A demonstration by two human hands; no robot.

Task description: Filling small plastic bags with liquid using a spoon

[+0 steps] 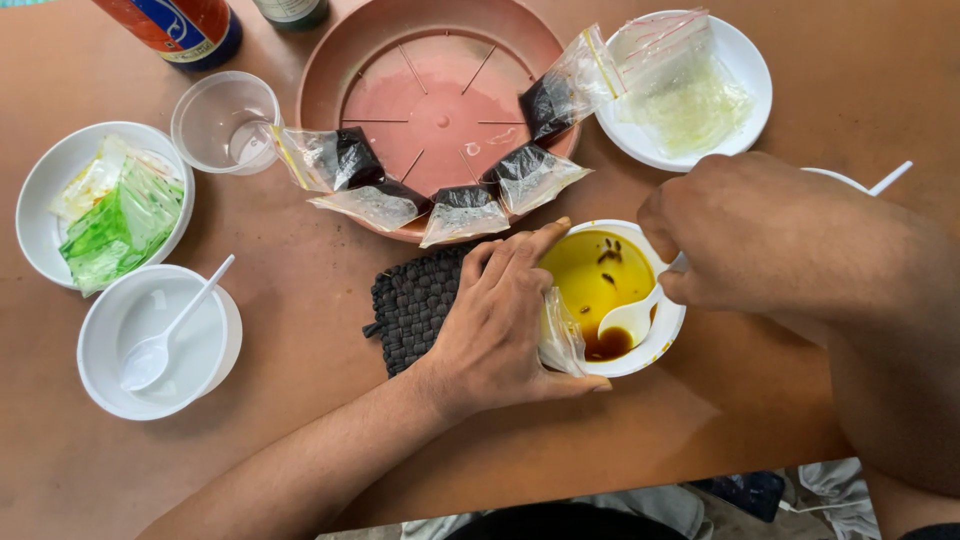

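- A white bowl (40,200) at the far left holds clear plastic bags with green and pale contents (118,222).
- Below it, a second white bowl (105,380) holds a white plastic spoon (170,330) lying tilted, its handle pointing up and to the right.
- A clear plastic cup (222,122) stands near the top, just beside the rim of a round pinkish-brown tray (440,120).
- Small sealed bags of dark liquid (400,190) lie along the tray's lower edge, with one more at its right rim.
- A dark woven mat (415,305) lies below the tray, partly under the left hand (500,320).
- The left hand is curled against the near side of the white bowl of amber-brown liquid (655,340), thumb laid along its rim, fingers pinning a small clear plastic bag (560,335) to the bowl's edge.
- That bowl sits at centre-right on the brown table (300,430), just beside the mat.
- The right hand (760,235) is closed over the handle of a white spoon (628,318) whose scoop dips into the liquid.
- A white plate (745,60) at top right holds clear bags of pale contents (680,90).
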